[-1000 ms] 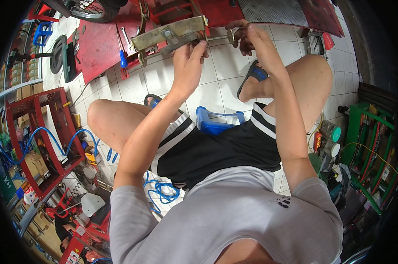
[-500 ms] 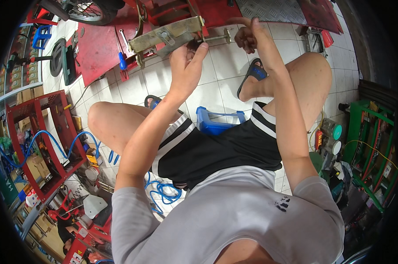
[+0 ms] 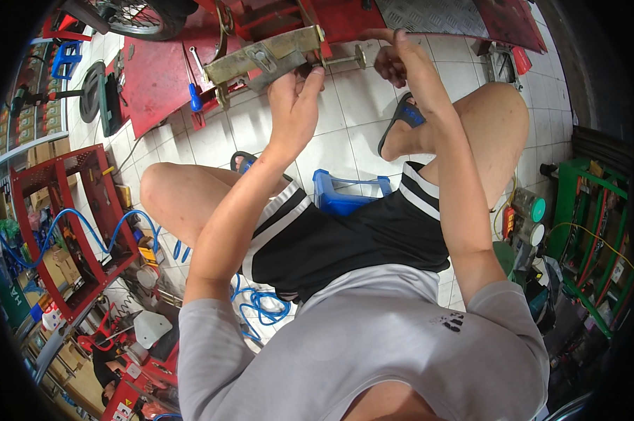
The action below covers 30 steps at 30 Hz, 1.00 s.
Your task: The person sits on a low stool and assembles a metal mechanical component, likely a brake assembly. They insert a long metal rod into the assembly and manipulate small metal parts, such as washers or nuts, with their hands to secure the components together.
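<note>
I sit low on a blue stool [image 3: 345, 196] facing a red metal ramp [image 3: 155, 77]. A dull yellow-brown metal bracket [image 3: 261, 59] lies across the ramp's edge, and a thin metal rod [image 3: 345, 62] sticks out of its right end. My left hand [image 3: 296, 105] reaches up and pinches the bracket's right end where the rod starts. Curled around the rod's far end, my right hand [image 3: 394, 59] has its index finger stretched out above. What the fingers hide on the rod I cannot make out.
A blue-handled screwdriver [image 3: 194, 98] and a wrench lie on the ramp, with a spoked wheel [image 3: 127, 14] above. At the left stand a red frame cart [image 3: 71, 224] and blue hose [image 3: 257, 305]. A green rack [image 3: 590, 224] is at the right.
Both hands stay at the bracket and rod. My right hand has turned a little on the rod's end, its index finger now stretched out.
</note>
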### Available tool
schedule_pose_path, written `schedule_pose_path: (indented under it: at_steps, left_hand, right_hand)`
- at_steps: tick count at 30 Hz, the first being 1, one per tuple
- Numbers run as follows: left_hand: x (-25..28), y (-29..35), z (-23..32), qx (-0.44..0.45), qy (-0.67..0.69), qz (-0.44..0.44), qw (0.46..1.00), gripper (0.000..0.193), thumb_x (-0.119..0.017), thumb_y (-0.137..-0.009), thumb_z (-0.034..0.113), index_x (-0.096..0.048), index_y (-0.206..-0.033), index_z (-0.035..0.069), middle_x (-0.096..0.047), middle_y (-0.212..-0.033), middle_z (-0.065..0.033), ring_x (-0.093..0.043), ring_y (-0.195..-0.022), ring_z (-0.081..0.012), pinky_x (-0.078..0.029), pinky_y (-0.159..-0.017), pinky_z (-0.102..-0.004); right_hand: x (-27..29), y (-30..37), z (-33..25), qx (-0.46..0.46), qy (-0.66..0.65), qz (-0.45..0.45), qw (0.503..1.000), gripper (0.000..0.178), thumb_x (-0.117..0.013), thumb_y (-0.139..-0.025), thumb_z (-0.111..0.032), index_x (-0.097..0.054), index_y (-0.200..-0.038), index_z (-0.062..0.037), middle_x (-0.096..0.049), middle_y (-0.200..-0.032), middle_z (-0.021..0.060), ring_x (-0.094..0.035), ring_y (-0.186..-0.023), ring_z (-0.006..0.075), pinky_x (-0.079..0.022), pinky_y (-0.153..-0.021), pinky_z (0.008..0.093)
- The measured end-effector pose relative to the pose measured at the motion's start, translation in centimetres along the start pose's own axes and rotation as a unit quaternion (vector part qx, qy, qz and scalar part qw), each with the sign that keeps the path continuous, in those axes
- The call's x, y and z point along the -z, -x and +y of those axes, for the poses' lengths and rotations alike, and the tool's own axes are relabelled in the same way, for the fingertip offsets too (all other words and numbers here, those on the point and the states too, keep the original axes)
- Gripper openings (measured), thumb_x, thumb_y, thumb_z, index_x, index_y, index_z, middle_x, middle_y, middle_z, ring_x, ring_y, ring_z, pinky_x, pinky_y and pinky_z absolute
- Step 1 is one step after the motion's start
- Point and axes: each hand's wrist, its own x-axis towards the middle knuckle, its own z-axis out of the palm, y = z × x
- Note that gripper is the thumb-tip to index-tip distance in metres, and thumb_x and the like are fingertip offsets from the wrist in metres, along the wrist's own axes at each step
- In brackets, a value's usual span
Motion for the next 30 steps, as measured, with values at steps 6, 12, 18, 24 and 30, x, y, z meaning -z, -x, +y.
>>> schedule_pose_path:
  at_steps: [6, 12, 18, 24, 30]
  left_hand:
    - [0.1, 0.0, 0.2, 0.005, -0.007, -0.003, 1.000, 0.017, -0.051, -0.092, 0.010, -0.053, -0.104, -0.002, -0.054, -0.079, -0.0034, -0.047, -0.070, -0.0093, -0.037, -0.060, -0.0239]
    - [0.1, 0.1, 0.2, 0.013, 0.002, -0.002, 1.000, 0.018, -0.051, -0.092, 0.011, -0.053, -0.104, -0.002, -0.053, -0.077, -0.0032, -0.047, -0.070, -0.0092, -0.037, -0.060, -0.0238]
    - [0.2, 0.1, 0.2, 0.009, -0.002, -0.005, 1.000, 0.017, -0.051, -0.091, 0.010, -0.053, -0.103, -0.002, -0.053, -0.078, -0.0031, -0.047, -0.070, -0.0094, -0.036, -0.060, -0.0238]
    - [0.1, 0.1, 0.3, 0.006, 0.010, -0.004, 1.000, 0.017, -0.050, -0.091, 0.009, -0.053, -0.103, -0.003, -0.052, -0.078, -0.0031, -0.046, -0.069, -0.0095, -0.036, -0.060, -0.0236]
    - [0.3, 0.1, 0.1, 0.007, 0.005, -0.006, 1.000, 0.017, -0.050, -0.091, 0.008, -0.054, -0.103, -0.003, -0.053, -0.079, -0.0034, -0.046, -0.069, -0.0096, -0.036, -0.060, -0.0237]
  right_hand:
    - [0.9, -0.1, 1.4, -0.028, 0.018, -0.017, 0.999, 0.071, -0.025, -0.096, -0.059, -0.068, -0.087, -0.0034, -0.044, -0.056, -0.0017, -0.036, -0.049, 0.0068, -0.026, -0.048, 0.0234]
    - [0.8, 0.0, 1.6, -0.046, 0.067, -0.107, 0.991, 0.073, -0.024, -0.095, -0.061, -0.066, -0.082, -0.0025, -0.043, -0.052, -0.0023, -0.034, -0.048, 0.0071, -0.025, -0.047, 0.0236]
    - [1.0, 0.1, 1.8, -0.082, 0.080, -0.175, 0.978, 0.071, -0.026, -0.096, -0.058, -0.066, -0.082, -0.0005, -0.047, -0.055, -0.0012, -0.033, -0.049, 0.0068, -0.025, -0.048, 0.0236]
    - [0.5, 0.3, 0.6, -0.037, 0.029, -0.072, 0.996, 0.071, -0.029, -0.095, -0.059, -0.063, -0.068, -0.0017, -0.051, -0.055, 0.0014, -0.037, -0.050, 0.0076, -0.028, -0.048, 0.0236]
    - [-0.6, 0.5, 0.0, 0.019, -0.020, 0.010, 1.000, 0.072, -0.029, -0.094, -0.062, -0.066, -0.078, -0.0016, -0.049, -0.055, 0.0011, -0.039, -0.049, 0.0079, -0.029, -0.047, 0.0246]
